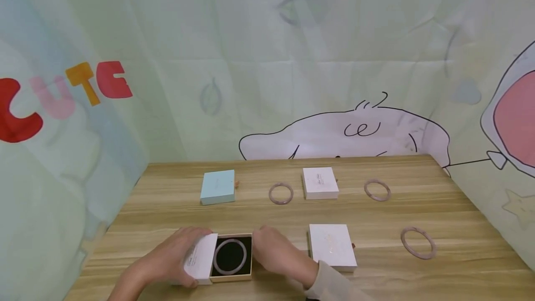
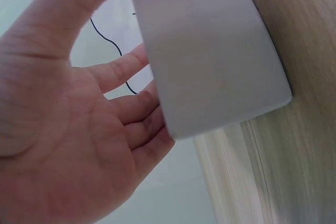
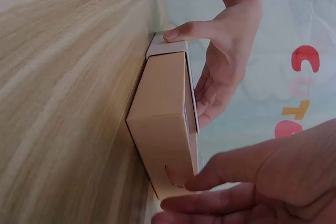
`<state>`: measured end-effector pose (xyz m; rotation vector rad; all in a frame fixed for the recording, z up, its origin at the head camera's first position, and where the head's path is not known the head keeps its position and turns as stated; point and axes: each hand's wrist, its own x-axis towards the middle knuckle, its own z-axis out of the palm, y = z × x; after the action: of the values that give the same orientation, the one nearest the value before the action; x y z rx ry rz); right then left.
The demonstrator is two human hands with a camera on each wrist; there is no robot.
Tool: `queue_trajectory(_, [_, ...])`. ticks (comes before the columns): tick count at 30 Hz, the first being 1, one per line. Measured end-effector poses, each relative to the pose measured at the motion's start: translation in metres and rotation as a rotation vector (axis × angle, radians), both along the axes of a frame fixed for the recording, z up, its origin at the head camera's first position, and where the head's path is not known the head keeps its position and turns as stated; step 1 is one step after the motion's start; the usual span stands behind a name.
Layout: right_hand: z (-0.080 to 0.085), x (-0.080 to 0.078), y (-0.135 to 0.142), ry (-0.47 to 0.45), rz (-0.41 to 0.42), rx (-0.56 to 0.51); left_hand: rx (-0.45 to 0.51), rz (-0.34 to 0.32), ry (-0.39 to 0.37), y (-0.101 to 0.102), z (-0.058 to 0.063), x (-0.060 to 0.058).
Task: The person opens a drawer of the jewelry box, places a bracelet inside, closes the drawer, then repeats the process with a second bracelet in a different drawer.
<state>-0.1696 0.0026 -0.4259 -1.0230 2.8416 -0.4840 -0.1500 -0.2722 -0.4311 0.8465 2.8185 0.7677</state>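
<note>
A white slide-out jewelry box (image 1: 202, 259) lies at the near left of the table, its tan drawer (image 3: 163, 85) pulled out to the right. Inside, on black lining, rests a greyish-mauve bangle (image 1: 215, 258). My left hand (image 1: 173, 254) grips the white sleeve (image 2: 210, 56) between thumb on the near side and fingers on the far side. At the drawer's right end is my right hand (image 1: 276, 252). In the right wrist view its thumb and fingers are slightly apart beside a thin pull loop (image 3: 167, 174); whether they touch the loop is unclear.
Behind stand a light blue box (image 1: 218, 186) and a white box (image 1: 320, 183). Another white box (image 1: 332, 246) lies right of my right hand. Loose bangles lie on the wooden table: one back middle (image 1: 270, 193), one back right (image 1: 388, 194), one near right (image 1: 433, 248). Printed curtains hang behind.
</note>
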Motion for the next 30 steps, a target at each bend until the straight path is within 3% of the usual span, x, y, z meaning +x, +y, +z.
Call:
queue_trajectory(7, [-0.004, -0.003, 0.003, -0.094, 0.038, -0.095, 0.01, 0.002, -0.013, 0.0, -0.001, 0.0])
queue_trajectory(19, [-0.01, -0.006, 0.003, -0.243, -0.003, -0.144, 0.005, 0.009, -0.005, 0.0, -0.002, 0.001])
queue_trajectory(30, [-0.012, -0.008, 0.004, -0.27, 0.017, -0.185, -0.003, 0.009, -0.011, 0.0, -0.001, 0.0])
